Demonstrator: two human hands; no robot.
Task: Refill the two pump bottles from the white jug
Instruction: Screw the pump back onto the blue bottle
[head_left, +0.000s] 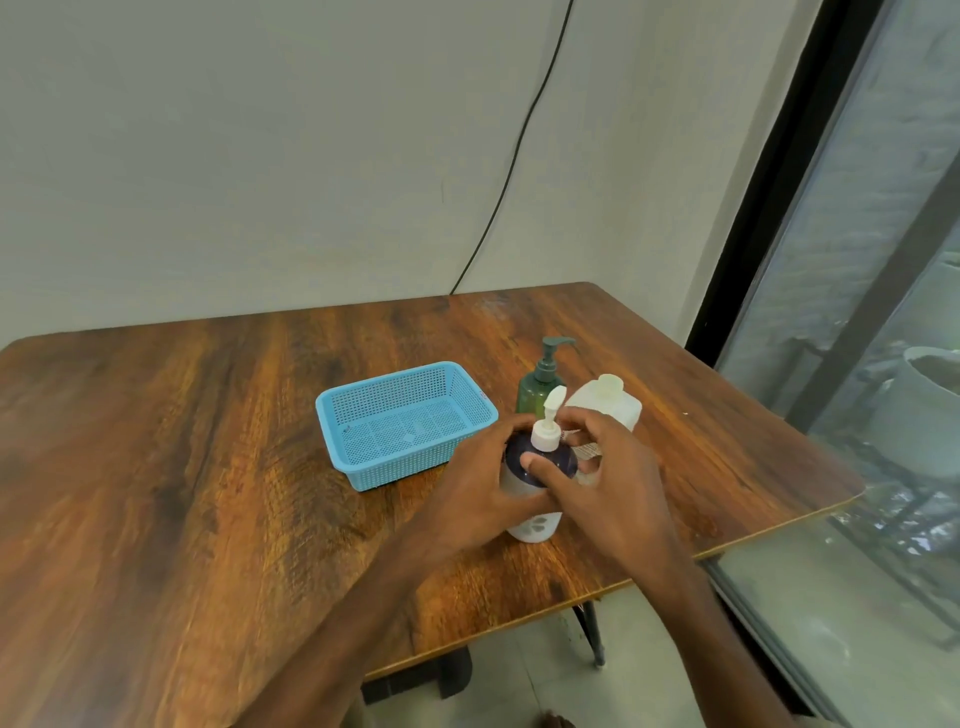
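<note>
Table (208, 441): wooden.
Left hand (483, 483): gripped pump bottle (535, 525) body; slick, I judged.
Right hand (618, 483): curled round pump collar (545, 439).

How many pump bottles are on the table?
2. The white pump bottle stands in front, held by the left hand and right hand; the green pump bottle stands behind it, beside the white jug.
</note>
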